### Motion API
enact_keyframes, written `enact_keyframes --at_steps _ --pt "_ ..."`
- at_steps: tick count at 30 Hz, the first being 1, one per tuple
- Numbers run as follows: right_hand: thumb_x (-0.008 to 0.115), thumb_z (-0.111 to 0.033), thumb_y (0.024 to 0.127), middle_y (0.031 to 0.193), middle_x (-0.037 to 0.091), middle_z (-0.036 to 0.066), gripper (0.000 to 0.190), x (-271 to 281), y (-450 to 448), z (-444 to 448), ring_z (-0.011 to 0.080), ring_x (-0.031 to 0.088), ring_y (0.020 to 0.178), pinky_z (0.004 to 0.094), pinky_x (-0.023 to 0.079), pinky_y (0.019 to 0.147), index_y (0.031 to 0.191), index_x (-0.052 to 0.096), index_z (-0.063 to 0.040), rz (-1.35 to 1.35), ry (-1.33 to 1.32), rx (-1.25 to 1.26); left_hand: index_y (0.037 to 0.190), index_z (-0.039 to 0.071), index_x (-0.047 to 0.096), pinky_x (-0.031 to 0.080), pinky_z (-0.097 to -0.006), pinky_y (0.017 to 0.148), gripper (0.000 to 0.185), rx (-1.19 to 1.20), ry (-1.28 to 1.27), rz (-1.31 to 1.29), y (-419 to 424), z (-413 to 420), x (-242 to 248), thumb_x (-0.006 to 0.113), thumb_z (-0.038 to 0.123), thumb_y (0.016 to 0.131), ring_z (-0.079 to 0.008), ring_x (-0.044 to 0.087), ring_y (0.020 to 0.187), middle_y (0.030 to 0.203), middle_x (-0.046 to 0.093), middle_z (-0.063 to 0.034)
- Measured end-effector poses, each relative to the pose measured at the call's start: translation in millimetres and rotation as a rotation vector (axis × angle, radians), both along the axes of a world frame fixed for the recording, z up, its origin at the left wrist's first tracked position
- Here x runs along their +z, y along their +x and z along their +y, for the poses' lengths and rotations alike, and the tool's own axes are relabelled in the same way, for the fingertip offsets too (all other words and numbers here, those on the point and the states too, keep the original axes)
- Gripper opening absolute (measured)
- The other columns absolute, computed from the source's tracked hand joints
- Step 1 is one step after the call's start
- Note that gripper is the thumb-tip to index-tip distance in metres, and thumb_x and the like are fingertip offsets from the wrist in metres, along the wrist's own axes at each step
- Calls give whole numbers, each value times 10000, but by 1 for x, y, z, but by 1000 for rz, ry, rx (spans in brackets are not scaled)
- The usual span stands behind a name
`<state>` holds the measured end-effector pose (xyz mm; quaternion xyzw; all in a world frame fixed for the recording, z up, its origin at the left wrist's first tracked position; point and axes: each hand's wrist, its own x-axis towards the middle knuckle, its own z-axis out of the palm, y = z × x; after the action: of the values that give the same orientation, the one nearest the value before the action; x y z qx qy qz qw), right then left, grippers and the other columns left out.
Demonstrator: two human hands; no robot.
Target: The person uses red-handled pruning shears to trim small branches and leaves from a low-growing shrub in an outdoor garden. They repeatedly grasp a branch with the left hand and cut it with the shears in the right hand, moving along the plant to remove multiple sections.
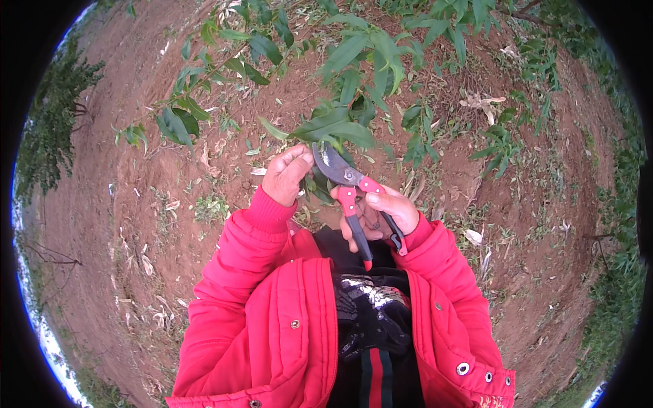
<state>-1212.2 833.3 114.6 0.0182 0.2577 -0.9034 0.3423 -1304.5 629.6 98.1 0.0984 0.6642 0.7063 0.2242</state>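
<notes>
My right hand (pixel 395 206) grips a pair of bypass pruning shears (pixel 348 177) with red and black handles. The handles are spread apart, and the dark curved blade points up and left beside the fingertips of my left hand (pixel 289 173). That hand is closed on a leafy shoot, whose stem is mostly hidden by the fingers and leaves. Broad green leaves (pixel 334 125) lie just above the blade tip, and more leaves (pixel 320 186) hang below it. Whether the blade touches a stem cannot be made out.
Leafy branches (pixel 204 76) reach in from the top left, with denser foliage (pixel 377 51) at top centre. Brown soil (pixel 168 178) carries weeds and dry husks (pixel 482 104). A tree (pixel 56 117) stands at the far left; greenery (pixel 620 285) lines the right rim.
</notes>
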Motion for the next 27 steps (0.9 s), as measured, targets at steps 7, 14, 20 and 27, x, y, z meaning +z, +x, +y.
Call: enact_keyframes --at_steps 7,14,20,27 --pt "586 -399 875 829 595 113 538 0 1 8 181 612 641 290 504 489 1241 464 -26 9 231 -49 790 39 539 353 -238 666 211 30 47 16 3 0 -4 489 214 896 -75 432 702 712 479 27" --pt "511 -329 918 885 647 204 509 -9 2 19 307 674 666 271 461 455 1314 410 -25 -23 46 -450 815 66 548 379 -247 665 161 122 24 -104 1 -7 -9 526 213 880 -90 458 693 737 487 25" --pt "582 -284 887 866 626 104 504 -12 7 15 172 631 712 249 475 574 1281 427 -11 195 680 -370 930 36 613 454 -318 699 118 73 -391 511 5 -6 -17 593 87 826 -258 579 788 787 580 -91" --pt "628 -247 862 933 578 53 605 -3 4 7 107 572 814 246 470 714 1349 371 4 475 891 -437 939 65 613 483 -364 732 256 33 -522 982 12 1 -21 639 -13 697 -297 582 846 966 597 -94"
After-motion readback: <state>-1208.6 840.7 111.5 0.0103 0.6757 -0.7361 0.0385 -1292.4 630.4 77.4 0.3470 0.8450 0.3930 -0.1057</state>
